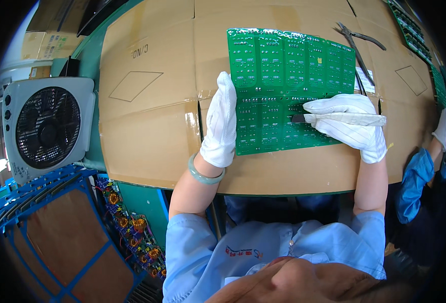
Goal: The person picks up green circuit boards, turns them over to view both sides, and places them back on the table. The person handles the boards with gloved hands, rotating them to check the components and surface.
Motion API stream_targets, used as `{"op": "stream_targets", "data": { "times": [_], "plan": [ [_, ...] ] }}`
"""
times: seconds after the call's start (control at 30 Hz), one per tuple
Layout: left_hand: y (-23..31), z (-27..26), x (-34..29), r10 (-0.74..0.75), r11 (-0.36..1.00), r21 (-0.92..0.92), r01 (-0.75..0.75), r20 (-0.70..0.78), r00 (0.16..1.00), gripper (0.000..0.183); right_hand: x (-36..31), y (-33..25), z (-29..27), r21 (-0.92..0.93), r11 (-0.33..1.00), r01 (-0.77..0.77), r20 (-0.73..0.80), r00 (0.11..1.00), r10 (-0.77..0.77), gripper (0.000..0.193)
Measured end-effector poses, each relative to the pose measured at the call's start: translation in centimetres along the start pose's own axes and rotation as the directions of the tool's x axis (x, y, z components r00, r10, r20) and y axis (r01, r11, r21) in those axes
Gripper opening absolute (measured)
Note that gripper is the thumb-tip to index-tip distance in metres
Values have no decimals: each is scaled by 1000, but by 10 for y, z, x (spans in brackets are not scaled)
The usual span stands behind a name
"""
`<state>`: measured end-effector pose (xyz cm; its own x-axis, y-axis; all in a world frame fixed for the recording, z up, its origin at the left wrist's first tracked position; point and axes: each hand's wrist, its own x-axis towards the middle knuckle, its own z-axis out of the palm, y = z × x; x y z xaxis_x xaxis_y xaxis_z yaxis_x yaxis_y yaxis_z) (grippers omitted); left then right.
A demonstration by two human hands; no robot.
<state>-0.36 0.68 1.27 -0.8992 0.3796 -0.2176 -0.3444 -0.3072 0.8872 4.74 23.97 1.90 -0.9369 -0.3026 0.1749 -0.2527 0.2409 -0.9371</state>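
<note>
A large green circuit board (pixel 268 83) with rows of solder points, underside up, lies over the cardboard in front of me. My left hand (pixel 220 121), in a white glove, grips its left edge, fingers straight and close together; the palm side is hidden. Over the board's lower right part, my gloved right hand (pixel 351 123) is closed round a slim tool (pixel 346 118) wrapped in white. Its short dark tip points left and is over or on the board; whether it is a brush or a blade I cannot tell. A small yellow spot marks the board's upper right.
Cutting pliers (pixel 348 35) and a dark slender tool (pixel 360 83) lie past the board's right edge. A grey box fan (pixel 49 126) stands at left. Below it are a blue rack (pixel 89 222) and boards with copper coils (pixel 138 223). Another person's blue sleeve (pixel 414 177) shows at right.
</note>
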Motion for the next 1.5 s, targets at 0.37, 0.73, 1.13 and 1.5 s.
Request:
{"op": "stream_targets", "data": {
  "times": [0.37, 0.73, 1.13, 1.5],
  "plan": [
    [-22, -26, 6, 194, 927, 303, -220, 113, 974, 50, 2, -3, 0, -28, 1000, 0, 5, 1000, 0, 20],
    [-32, -37, 10, 345, 635, 656, -408, 232, 909, 44, 4, -3, -2, -124, 991, 60, 43, 998, -55, 21],
    [-10, -14, 1, 83, 979, 176, -99, 96, 992, 56, 2, -5, -5, -142, 977, 161, 97, 984, -148, 22],
    [-9, -18, -2, 53, 975, 209, -76, 112, 992, 58, 0, -7, -5, -143, 965, 218, 85, 974, -208, 21]
  ]
}}
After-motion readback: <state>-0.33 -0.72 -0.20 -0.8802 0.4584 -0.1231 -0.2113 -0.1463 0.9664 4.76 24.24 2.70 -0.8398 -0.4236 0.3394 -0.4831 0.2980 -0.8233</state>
